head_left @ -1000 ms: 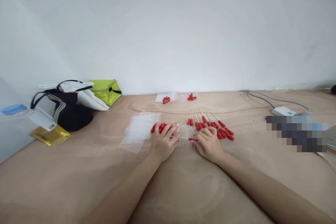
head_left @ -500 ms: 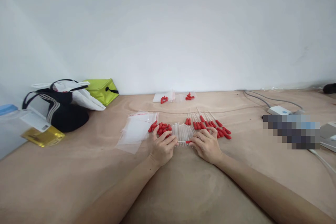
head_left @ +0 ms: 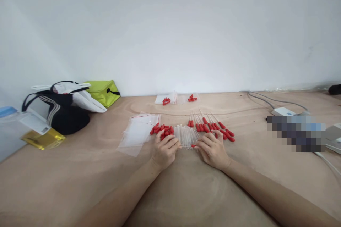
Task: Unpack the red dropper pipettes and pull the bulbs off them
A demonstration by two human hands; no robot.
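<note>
My left hand (head_left: 165, 148) and my right hand (head_left: 212, 147) rest on the wooden table (head_left: 186, 191), fingertips facing each other. Between them they pinch one thin clear tube (head_left: 186, 145) with a small red cap (head_left: 194, 145) at its right end. Just beyond lies a row of bare clear tubes (head_left: 185, 134). Loose red caps (head_left: 162, 128) are heaped past my left fingers. Capped tubes (head_left: 211, 125) fan out beyond my right hand.
A stack of clear zip bags (head_left: 138, 131) lies to the left. Two filled bags (head_left: 177, 98) sit near the wall. A black-and-white bag (head_left: 65, 108), a green pouch (head_left: 102, 92) and a plastic box (head_left: 16, 127) stand far left. Cables and a white adapter (head_left: 286, 111) lie right.
My left hand has come off the red caps and curled onto the tube's left end. The right hand has drawn slightly toward me with the capped end.
</note>
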